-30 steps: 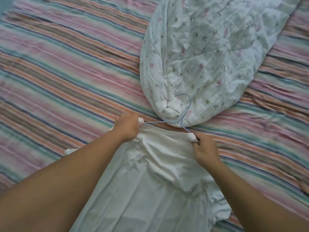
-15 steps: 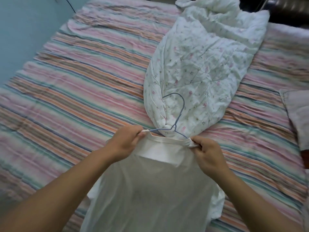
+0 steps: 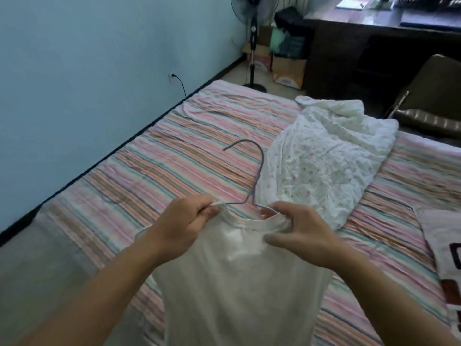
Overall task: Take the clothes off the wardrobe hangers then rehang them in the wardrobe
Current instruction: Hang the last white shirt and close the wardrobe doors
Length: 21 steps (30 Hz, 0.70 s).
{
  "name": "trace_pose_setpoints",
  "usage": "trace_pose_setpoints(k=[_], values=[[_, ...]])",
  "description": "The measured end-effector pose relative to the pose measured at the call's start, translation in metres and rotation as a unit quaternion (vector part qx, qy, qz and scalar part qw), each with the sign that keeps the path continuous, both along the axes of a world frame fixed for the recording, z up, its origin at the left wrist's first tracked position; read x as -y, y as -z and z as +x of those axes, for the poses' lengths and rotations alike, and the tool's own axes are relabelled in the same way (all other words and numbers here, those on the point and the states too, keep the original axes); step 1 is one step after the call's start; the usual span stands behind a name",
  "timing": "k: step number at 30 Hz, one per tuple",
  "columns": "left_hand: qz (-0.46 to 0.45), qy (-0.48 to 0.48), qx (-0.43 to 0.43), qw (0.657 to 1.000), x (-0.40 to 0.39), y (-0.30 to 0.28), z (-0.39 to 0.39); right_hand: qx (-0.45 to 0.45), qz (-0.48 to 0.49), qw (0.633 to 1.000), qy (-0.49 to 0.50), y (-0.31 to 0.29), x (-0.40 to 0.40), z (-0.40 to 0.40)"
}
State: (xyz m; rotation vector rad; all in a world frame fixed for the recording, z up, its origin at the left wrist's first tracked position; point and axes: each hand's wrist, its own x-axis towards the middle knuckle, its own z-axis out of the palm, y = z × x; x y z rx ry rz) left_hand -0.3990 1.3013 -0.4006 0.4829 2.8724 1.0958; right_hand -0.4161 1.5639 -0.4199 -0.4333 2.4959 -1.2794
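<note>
A bed (image 3: 174, 156) covered in a pink, orange and green striped sheet fills the middle of the view, running from 7 o'clock up toward 1 o'clock. A pale blue wall (image 3: 99, 58) lines its edge at 10 o'clock, with a socket and a black cable (image 3: 180, 84) low on it. Grey floor shows at 8 o'clock.

At 12 o'clock a standing fan (image 3: 254, 41) is set on the floor past the end of the bed, with cardboard boxes (image 3: 289, 71) just beside it. A dark wooden desk (image 3: 374, 41) stands at 1 o'clock, and a brown chair (image 3: 434, 101) at 2 o'clock touches the bed's side. A crumpled white floral quilt (image 3: 329, 158) lies on the bed at 2 o'clock, and a printed pale cloth (image 3: 444, 245) lies at 4 o'clock.

A white T-shirt (image 3: 237, 290) hangs down at 6 o'clock, raised above the sheet, with a blue wire hanger (image 3: 257, 176) rising out of its neck, hook tipped toward 11 o'clock, in front of the quilt's near end.

The left hand (image 3: 182, 228) has its fingers curled tight, pinching the collar's left side. The right hand (image 3: 299, 233) grips the collar's right side, fingers bunched round the fabric where the hanger's arm enters.
</note>
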Motion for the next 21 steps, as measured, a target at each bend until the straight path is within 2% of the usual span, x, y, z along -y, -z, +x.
trace_pose_setpoints(k=[4,7,12,21], values=[[0.041,-0.039,-0.036,0.998,0.038,-0.063,0.047,-0.063,-0.060,0.996,-0.023,-0.073,0.047,0.036],[0.056,-0.049,-0.052,0.996,0.061,-0.099,0.088,-0.141,-0.069,0.988,-0.016,-0.113,0.080,0.066],[0.077,-0.097,-0.080,0.989,0.105,-0.153,0.168,-0.165,-0.086,0.981,-0.048,-0.166,0.117,0.122],[-0.079,-0.203,-0.170,0.961,0.150,-0.267,0.299,-0.217,-0.121,0.962,-0.111,-0.283,0.167,0.221]])
